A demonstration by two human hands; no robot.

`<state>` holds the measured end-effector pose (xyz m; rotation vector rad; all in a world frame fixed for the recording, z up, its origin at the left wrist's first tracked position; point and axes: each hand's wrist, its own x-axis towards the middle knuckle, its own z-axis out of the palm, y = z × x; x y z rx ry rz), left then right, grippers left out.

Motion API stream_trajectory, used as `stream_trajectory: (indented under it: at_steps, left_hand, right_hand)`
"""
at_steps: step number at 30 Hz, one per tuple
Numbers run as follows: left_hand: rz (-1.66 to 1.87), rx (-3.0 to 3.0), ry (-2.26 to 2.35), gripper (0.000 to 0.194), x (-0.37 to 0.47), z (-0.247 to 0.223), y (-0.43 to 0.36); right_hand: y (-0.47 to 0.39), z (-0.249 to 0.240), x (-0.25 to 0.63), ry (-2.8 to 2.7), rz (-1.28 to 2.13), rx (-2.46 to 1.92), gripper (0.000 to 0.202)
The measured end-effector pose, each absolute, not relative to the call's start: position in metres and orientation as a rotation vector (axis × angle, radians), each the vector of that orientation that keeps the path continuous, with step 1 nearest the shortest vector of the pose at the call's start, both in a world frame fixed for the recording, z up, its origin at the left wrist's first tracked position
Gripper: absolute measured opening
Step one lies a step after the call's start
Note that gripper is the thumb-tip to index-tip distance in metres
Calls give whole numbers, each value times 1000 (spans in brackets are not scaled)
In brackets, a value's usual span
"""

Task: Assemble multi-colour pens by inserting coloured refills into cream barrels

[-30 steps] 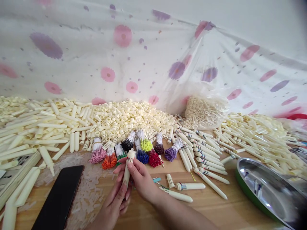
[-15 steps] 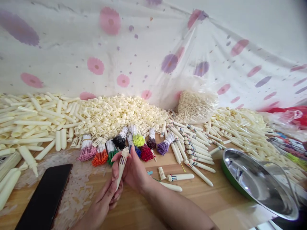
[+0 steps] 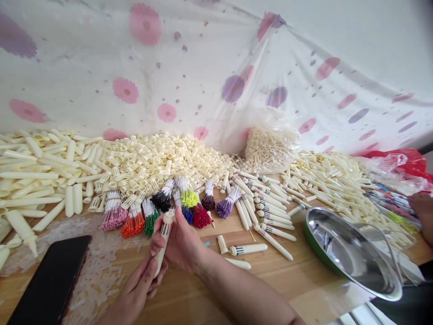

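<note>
Between my two hands a cream multicolour pen (image 3: 164, 239) stands nearly upright, its slotted top with coloured sliders facing up. My left hand (image 3: 142, 279) is wrapped round the lower barrel. My right hand (image 3: 181, 237) grips the upper part from behind, its thumb raised beside the top and fingers curled behind it. Just beyond lie bundles of thin coloured sticks with white ends: pink (image 3: 113, 212), orange (image 3: 133, 221), green (image 3: 150, 219), black (image 3: 163, 196), yellow (image 3: 188, 197), red (image 3: 200, 215) and purple (image 3: 228, 203). A loose slotted cap (image 3: 222, 244) and another pen (image 3: 248, 249) rest right of my hands.
A black phone (image 3: 50, 277) lies at left over scattered clear slips. Heaps of pen barrels (image 3: 30, 171) and slotted caps (image 3: 158, 155) line the back. Assembled pens (image 3: 274, 212), a bag of small parts (image 3: 270, 149) and a steel bowl (image 3: 352, 253) are rightward. Another person's hand (image 3: 422, 210) shows far right.
The view has shifted slightly, so things appear further left. Both hands keep hold of the pen. Another person's hand now shows at the right edge.
</note>
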<state>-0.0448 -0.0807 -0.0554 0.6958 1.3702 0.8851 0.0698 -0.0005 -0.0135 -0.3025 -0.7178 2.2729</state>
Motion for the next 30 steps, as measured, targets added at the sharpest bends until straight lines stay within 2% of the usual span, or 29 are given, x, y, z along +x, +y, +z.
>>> stream_trajectory:
  at_steps: [5, 8, 11, 14, 19, 23, 30]
  left_hand:
    - [872, 623, 1395, 80, -43, -59, -82]
    - [928, 632, 1395, 73, -43, -66, -85]
    - [1015, 720, 1378, 62, -44, -72, -85]
    - [1090, 870, 1338, 53, -48, -73, -84]
    - [1131, 1023, 1346, 38, -55, -68, -84]
    - [1091, 1138, 1421, 29, -55, -57, -85]
    - [1148, 1447, 1609, 17, -51, -41, -85]
  right_hand:
    - [3, -13, 75, -772, 2337, -274, 43]
    - [3, -11, 75, -774, 2339, -217, 41]
    - [4, -9, 76, -901, 2254, -254, 48]
    - [6, -3, 82, -1145, 1971, -477, 50]
    - [10, 15, 106, -1569, 1321, -827, 28]
    - [12, 29, 121, -2087, 823, -891, 22]
    - [15, 36, 128, -2379, 640, -871, 34]
